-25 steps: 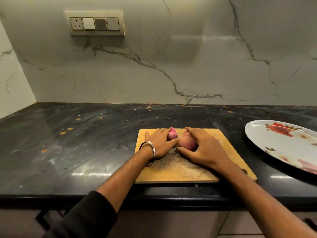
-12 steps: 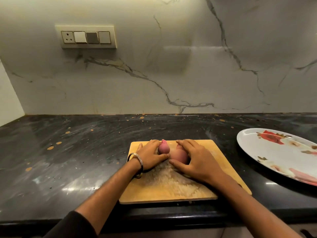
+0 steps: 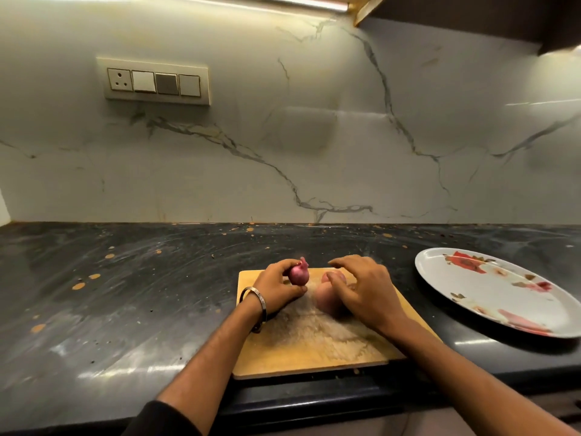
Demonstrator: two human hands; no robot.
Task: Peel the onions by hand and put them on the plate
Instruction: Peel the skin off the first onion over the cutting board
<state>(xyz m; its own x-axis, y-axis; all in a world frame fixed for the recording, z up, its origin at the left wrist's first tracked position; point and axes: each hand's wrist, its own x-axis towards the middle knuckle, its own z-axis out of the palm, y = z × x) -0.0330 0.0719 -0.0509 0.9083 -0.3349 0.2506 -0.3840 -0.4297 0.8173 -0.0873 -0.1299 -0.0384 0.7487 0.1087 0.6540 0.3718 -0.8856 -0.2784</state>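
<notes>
A small red onion [image 3: 298, 274] with its tip pointing up is held between the fingers and thumb of my left hand [image 3: 276, 289], just above the far edge of the wooden cutting board [image 3: 301, 344]. A larger pale onion [image 3: 327, 298] lies on the board to its right. My right hand [image 3: 361, 289] hovers over that onion with fingers spread and loosely bent, its thumb touching the top. The white floral plate [image 3: 490, 287] sits on the counter to the right of the board, with nothing on it.
The board lies at the front edge of a dark stone counter [image 3: 125, 294]. A marble backsplash with a switch panel [image 3: 155, 80] rises behind. A dark cabinet [image 3: 471, 14] overhangs at the top right.
My left hand has lifted the small red onion off the board. My right hand has loosened over the larger onion. The camera has tilted up, showing more wall.
</notes>
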